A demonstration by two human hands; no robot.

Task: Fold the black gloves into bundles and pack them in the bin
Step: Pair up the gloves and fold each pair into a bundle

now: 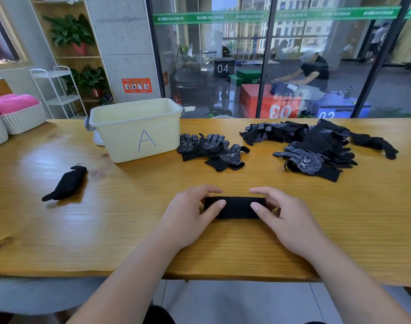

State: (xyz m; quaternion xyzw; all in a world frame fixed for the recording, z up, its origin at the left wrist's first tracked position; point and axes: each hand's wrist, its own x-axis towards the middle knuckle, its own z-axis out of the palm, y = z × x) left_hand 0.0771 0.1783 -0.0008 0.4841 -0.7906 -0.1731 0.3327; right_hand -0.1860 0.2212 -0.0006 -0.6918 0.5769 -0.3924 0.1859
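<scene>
A folded black glove bundle [237, 207] lies on the wooden table [129, 218] in front of me. My left hand [190, 216] grips its left end, thumb on top and fingers curled behind. My right hand [284, 216] grips its right end the same way. A pale yellow bin [139, 129] marked "A" stands behind and to the left. A small heap of black dotted gloves [211, 150] lies to the right of the bin. A bigger heap of gloves [316, 146] is at the far right. One finished bundle [66, 183] rests on the table at the left.
White woven baskets [19, 120] with pink cloth sit at the table's far left edge. A white wire rack [59, 90] and potted plants stand behind. Beyond the glass wall [270, 66], a person sits among coloured boxes. The table's front edge runs just under my forearms.
</scene>
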